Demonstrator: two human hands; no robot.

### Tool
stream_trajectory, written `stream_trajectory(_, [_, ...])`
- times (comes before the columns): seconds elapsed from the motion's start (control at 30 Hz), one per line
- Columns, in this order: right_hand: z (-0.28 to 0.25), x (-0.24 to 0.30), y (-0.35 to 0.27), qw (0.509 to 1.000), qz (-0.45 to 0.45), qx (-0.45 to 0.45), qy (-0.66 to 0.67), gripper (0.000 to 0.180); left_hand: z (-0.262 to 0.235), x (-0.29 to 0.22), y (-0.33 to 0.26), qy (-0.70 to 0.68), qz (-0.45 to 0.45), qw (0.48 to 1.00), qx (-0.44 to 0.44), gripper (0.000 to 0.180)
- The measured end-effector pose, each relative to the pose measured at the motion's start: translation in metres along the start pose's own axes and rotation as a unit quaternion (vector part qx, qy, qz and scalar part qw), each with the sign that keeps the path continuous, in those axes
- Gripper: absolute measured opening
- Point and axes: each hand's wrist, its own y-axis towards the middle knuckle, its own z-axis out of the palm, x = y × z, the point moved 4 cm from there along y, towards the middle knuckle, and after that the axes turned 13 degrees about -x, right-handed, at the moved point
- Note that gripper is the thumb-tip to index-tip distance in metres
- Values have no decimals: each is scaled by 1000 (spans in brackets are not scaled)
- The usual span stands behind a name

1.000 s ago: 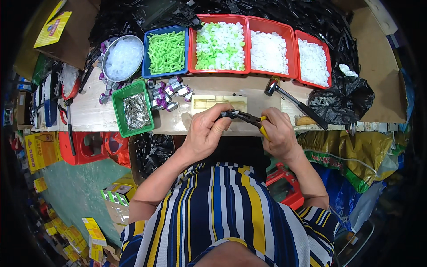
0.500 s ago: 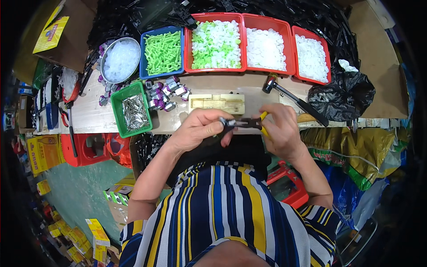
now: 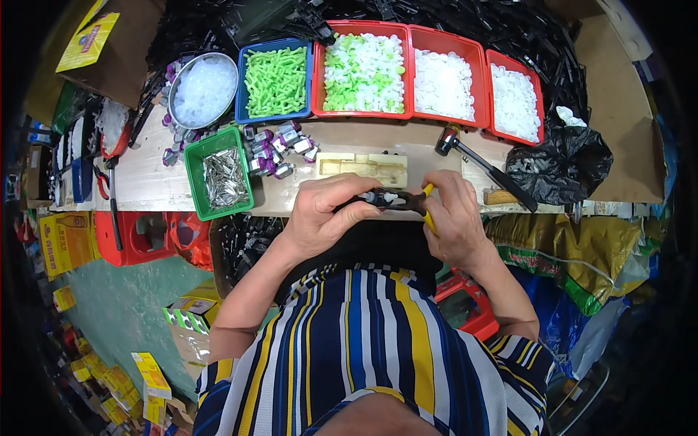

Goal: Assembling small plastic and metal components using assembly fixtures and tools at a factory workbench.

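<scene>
My left hand (image 3: 323, 214) is closed, pinching a small dark part (image 3: 356, 201) with a light grey bit at its end. My right hand (image 3: 459, 221) is wrapped round the yellow handles of a pair of pliers (image 3: 430, 208). The pliers' dark jaws meet the small part between my hands, where a whitish piece shows; exactly what they grip is too small to tell. Just beyond my fingers lies a cream-coloured block fixture (image 3: 363, 168) with recesses. To its left sit several grey and purple metal parts (image 3: 280, 151).
A green bin (image 3: 220, 207) holds metal pins. Behind stand a bowl (image 3: 233, 78) of clear pieces, a blue bin (image 3: 275, 115) of green pieces and red bins (image 3: 362, 114). A hammer (image 3: 476, 161) and a black plastic bag (image 3: 556, 163) lie right. Black parts are heaped behind.
The part and the pliers' jaws have turned between my hands, and more of the dark part shows. My left fingers have shifted on it. The bench appears slightly further right in view.
</scene>
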Motion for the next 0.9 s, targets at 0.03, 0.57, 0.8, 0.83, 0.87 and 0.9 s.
stream_trajectory(0.03, [0,0,0,1000,-2,1,1,30,-1,-2,0,0,0,1000,-2,29])
stream_trajectory(0.57, [23,-12,5,999,23,30,38,26,-44,3,-51,132,-117,982,67,27])
stream_trajectory(0.8, [34,-57,16,996,79,-7,-42,16,-99,48,-128,425,-235,835,258,23])
stream_trajectory(0.83, [37,-60,19,996,74,-10,-48,15,-101,45,-124,416,-221,845,253,22])
stream_trajectory(0.87, [40,-62,22,996,70,-8,-47,15,-97,39,-111,365,-241,864,249,24])
stream_trajectory(0.9, [43,-64,25,997,68,2,-34,14,-93,32,-93,362,-240,866,247,24])
